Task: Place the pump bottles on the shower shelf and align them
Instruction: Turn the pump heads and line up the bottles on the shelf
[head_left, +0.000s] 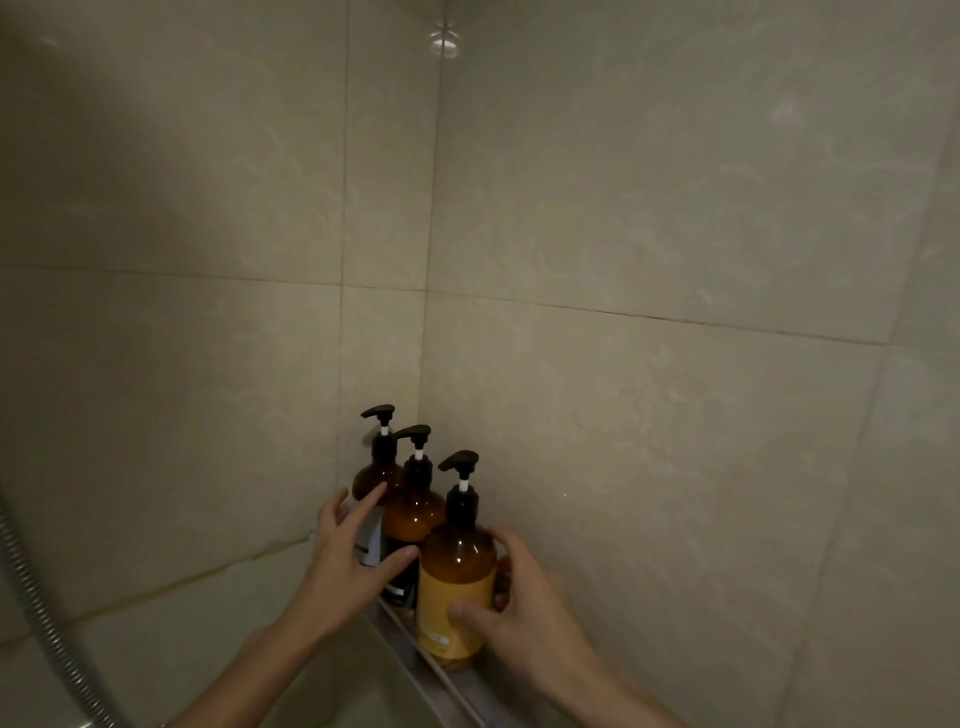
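Three amber pump bottles stand upright on a corner shower shelf (415, 656). The nearest one, the yellow-label bottle (456, 582), is gripped by my right hand (524, 603), thumb on the label and fingers round its back. Behind it stands the dark-label bottle (413, 519), and furthest left the white-label bottle (375, 480). My left hand (345, 556) is spread, with straight fingers touching the white-label and dark-label bottles. All three pump heads point left.
Beige tiled walls meet in the corner right behind the bottles. A metal shower hose (36, 587) runs down the left edge of the view. The shelf's metal rail slants down toward the bottom of the frame.
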